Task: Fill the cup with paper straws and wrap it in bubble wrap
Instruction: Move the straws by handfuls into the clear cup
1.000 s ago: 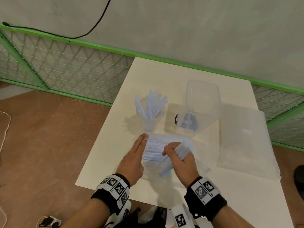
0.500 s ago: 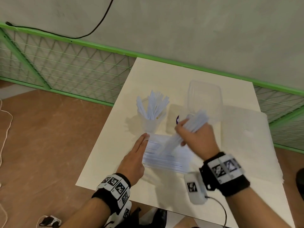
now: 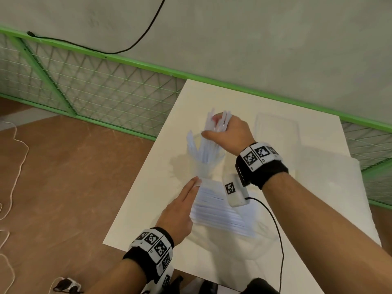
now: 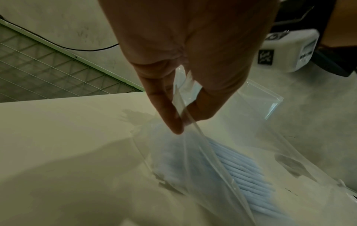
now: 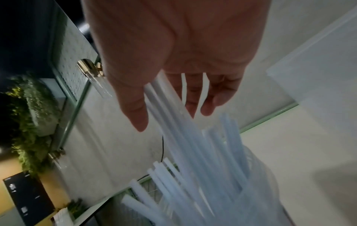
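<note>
A white table is set against a grey wall behind a green mesh fence, with brown floor to the left. In the head view, the clear plastic cup is seen standing upright near the table's left edge, already crowded with pale paper straws that fan out above its rim. Over it, a further bundle of straws is gripped by the right hand, fingers and thumb curled round it, the lower ends pointed down into the cup. The left hand is laid with fingers extended at the left end of a clear bag of straws lying just in front of the cup; a folded sheet of bubble wrap is seen well apart to the right, and a clear plastic container lies behind the right wrist. From the left wrist, the bag's plastic edge is shown pinched between thumb and fingertips, with straws lined up inside. From the right wrist, the held straws are seen angled among those already standing in the cup, though motion blur hides exactly where the ends sit. The chief risk is judged to be tipping: the cup looks light and top-heavy, so it could be knocked over by a slanted push against the crowded straws. Ends might also be caught on the rim or on standing straws, so that some would be spilled onto the table upon release.
</note>
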The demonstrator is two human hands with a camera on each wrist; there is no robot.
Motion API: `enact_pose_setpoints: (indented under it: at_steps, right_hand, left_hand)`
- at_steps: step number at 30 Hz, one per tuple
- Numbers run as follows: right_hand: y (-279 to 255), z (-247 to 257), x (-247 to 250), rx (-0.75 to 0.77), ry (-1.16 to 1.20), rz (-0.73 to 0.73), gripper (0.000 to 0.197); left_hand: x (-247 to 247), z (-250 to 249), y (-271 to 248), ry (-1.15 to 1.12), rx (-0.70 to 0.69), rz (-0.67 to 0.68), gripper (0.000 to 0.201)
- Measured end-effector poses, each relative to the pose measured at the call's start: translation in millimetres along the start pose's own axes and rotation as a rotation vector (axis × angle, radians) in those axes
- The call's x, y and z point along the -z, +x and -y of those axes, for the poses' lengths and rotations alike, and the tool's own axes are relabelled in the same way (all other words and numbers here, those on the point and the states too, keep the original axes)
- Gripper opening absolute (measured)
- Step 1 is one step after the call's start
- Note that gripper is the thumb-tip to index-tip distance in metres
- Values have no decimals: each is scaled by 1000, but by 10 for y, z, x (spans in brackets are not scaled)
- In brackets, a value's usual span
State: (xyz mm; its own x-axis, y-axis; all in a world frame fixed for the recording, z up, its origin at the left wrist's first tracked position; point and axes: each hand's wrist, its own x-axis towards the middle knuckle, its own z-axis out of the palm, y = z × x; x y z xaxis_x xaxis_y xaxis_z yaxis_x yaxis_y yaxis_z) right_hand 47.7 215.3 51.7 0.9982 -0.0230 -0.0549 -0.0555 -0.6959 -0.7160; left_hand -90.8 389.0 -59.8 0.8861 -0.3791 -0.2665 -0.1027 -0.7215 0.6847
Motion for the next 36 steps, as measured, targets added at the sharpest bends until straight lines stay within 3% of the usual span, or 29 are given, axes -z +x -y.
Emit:
enact_pose_setpoints:
  at_steps: [4,8,10,15,19,22,26,32,36]
  right_hand:
    - [89,-131,-17,67,44,-160,70]
    - [-30,-123,-18,186,79,-299,65]
    - [-166,-185,-81,209,13,-275,71]
    - [-506,-457,-438,206,-325,6,100]
    - [-348,-547,-585,222,-302,-96,113]
    - [-142,-523,-633,274,-451,-117,121]
    - [43,-431,-677,385,-434,-159,111]
    - [222,-387,-782,472,-337,-205,73]
    - [306,-369,-805,445,-324,-165,51]
  left_hand:
    - [17,16,35,4,9,-5,101]
    - [15,17,40,3,11,6,102]
    - [21,18,44,10,9,8,103]
    - [23,4,56,57,44,23,105]
    - [28,51,43,43,21,40,106]
    - [42,69,39,27,9,51,105]
    - [66,94,64,18,-38,49,105]
    - [57,130,44,10,-29,71,108]
    - [57,127,22,29,-20,71,106]
